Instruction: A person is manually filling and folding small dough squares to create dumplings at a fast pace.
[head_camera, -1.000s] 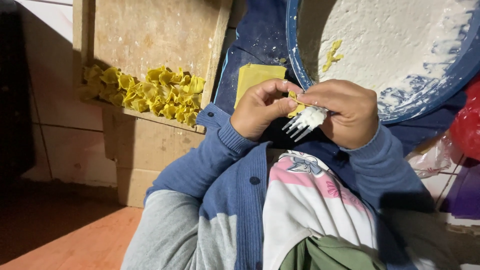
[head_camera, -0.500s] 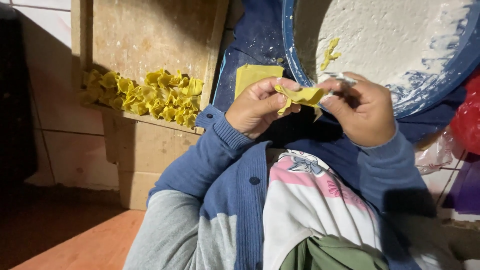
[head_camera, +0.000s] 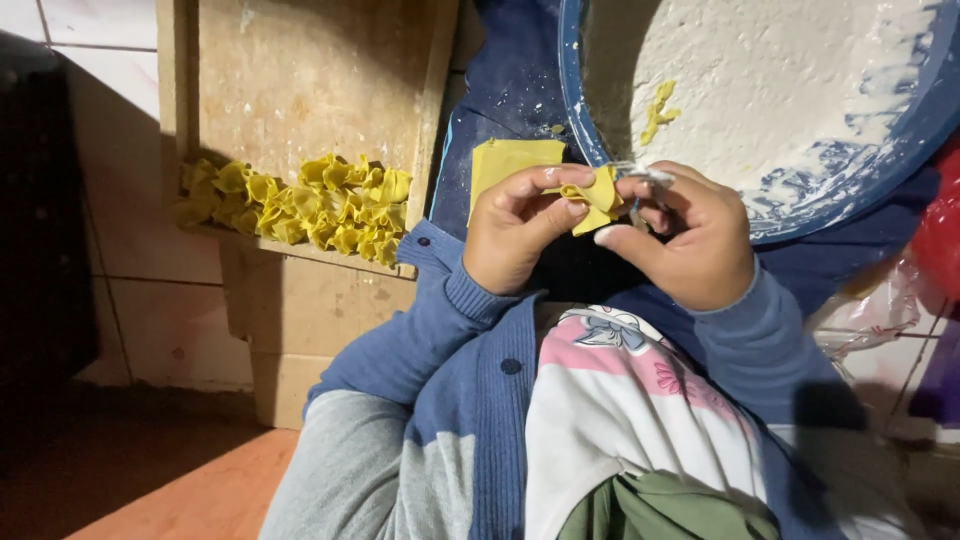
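Yellow dough piece (head_camera: 592, 195) — pinched between fingers of left hand (head_camera: 520, 235) and right hand (head_camera: 690, 245) | folding step | next: firmer pinch, judged

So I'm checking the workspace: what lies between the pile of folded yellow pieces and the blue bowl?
In the head view, flat yellow dough squares on dark blue cloth.

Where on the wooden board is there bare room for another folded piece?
The wooden board is bare across its upper part, between its raised side edges, above the pile of folded yellow pieces. The pile crowds the lower edge. Both hands, left and right, pinch a yellow dough piece.
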